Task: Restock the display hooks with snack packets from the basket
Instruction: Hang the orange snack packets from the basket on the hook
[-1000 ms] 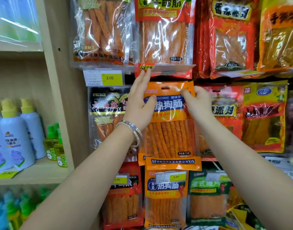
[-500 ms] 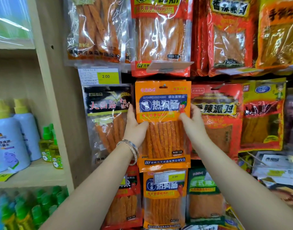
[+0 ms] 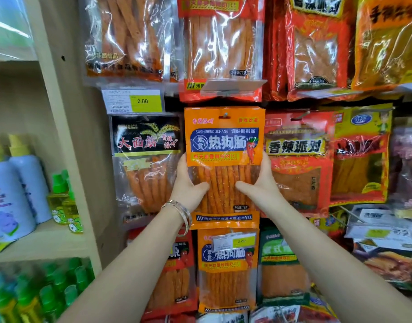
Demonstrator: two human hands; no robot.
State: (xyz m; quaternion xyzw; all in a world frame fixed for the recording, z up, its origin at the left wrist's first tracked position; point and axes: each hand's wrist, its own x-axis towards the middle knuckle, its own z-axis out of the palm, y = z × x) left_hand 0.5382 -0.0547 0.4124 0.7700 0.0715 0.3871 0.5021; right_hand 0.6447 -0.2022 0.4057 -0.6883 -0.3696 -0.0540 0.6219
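- With left hand (image 3: 188,184) and right hand (image 3: 258,183), held apart: gripping the orange snack packet (image 3: 223,141) by its two side edges, thumbs across the clear front.
- Between the hands, upright, hanging by its top hole on a display hook (image 3: 225,115).
- Just left, a black packet (image 3: 145,141); just right, a red packet (image 3: 298,148).
- Below, a matching lower packet (image 3: 226,276) behind a price tag (image 3: 234,241).

- The left grip (image 3: 188,185) and right grip (image 3: 259,183) have slid from the top edge of the orange plastic snack packet (image 3: 224,145) down to its middle sides, thumbs now on the clear window.
- The packet, tilted a second ago, now hangs straight on the metal hook (image 3: 225,116).
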